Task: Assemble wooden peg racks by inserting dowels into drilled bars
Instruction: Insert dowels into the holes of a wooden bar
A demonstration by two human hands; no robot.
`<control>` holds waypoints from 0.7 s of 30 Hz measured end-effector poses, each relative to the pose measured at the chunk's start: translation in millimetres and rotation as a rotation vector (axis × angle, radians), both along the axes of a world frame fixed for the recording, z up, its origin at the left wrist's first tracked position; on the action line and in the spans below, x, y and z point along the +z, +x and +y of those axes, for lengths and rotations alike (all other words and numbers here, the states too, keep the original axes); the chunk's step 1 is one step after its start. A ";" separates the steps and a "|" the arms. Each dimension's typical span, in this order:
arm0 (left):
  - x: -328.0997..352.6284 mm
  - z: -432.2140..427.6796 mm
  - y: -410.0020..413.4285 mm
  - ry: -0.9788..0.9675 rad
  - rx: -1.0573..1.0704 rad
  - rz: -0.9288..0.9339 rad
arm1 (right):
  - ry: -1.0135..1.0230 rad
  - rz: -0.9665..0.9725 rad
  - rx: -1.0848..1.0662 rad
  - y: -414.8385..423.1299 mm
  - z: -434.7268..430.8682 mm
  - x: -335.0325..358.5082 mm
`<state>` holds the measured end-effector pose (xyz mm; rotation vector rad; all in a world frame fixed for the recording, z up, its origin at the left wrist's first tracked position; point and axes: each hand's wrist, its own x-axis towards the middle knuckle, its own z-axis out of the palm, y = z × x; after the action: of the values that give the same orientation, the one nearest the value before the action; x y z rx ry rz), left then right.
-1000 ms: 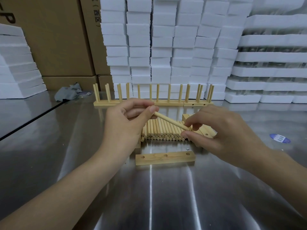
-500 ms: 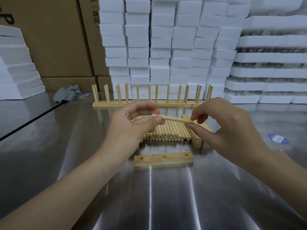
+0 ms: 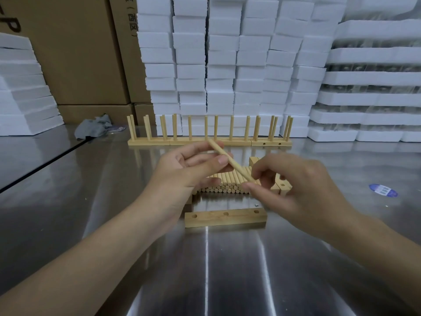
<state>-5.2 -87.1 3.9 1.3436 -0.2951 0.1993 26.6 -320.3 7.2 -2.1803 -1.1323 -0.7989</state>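
A single wooden dowel [image 3: 230, 159] is held slanted in the air, its upper end by my left hand [image 3: 184, 172] and its lower end by my right hand [image 3: 293, 192]. My left thumb and fingers pinch it near the top. My right thumb and fingers pinch its lower tip. Below the hands a drilled wooden bar [image 3: 225, 217] lies flat on the table with three empty holes showing on top. Behind it lies a stack of loose dowels [image 3: 224, 181]. Beside that stack, more drilled bars [image 3: 283, 185] are partly hidden by my right hand.
A row of finished peg racks [image 3: 209, 137] stands further back across the steel table [image 3: 114, 201]. White foam blocks [image 3: 227, 65] and cardboard boxes [image 3: 75, 53] rise behind. A grey cloth [image 3: 93, 128] lies back left; a blue sticker [image 3: 382, 190] is at right.
The dowel has tilted from almost level to steeply slanted, its left end now higher. My right hand has dropped slightly and my left hand has risen.
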 end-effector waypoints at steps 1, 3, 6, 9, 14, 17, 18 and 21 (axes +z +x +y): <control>0.0 -1.2 -0.6 0.027 -0.012 0.000 | -0.025 0.013 0.009 -0.8 1.9 -1.7; 0.4 -2.2 -1.8 0.074 -0.002 -0.004 | -0.079 0.056 0.000 0.0 2.4 -2.4; 2.2 0.3 -1.3 0.180 0.092 -0.026 | -0.260 0.132 0.002 6.0 -2.3 -1.0; 1.4 2.6 0.9 0.305 0.177 -0.046 | -0.455 0.158 0.013 12.4 -6.7 -1.8; 1.9 2.4 0.1 0.313 0.184 -0.017 | -0.575 0.286 -0.006 15.3 -13.4 -0.9; 3.4 3.3 -0.5 0.329 0.178 -0.012 | -0.571 0.363 -0.024 15.1 -20.9 4.6; 3.8 3.6 -0.8 0.334 0.174 -0.012 | -0.588 0.374 -0.035 15.3 -23.3 6.2; 4.5 3.8 -1.1 0.356 0.168 -0.016 | -0.634 0.387 -0.075 16.1 -28.0 10.5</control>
<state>-6.2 -83.3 8.4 1.7221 -0.2377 0.3092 42.7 -348.3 17.7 -2.7392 -1.2085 -0.0094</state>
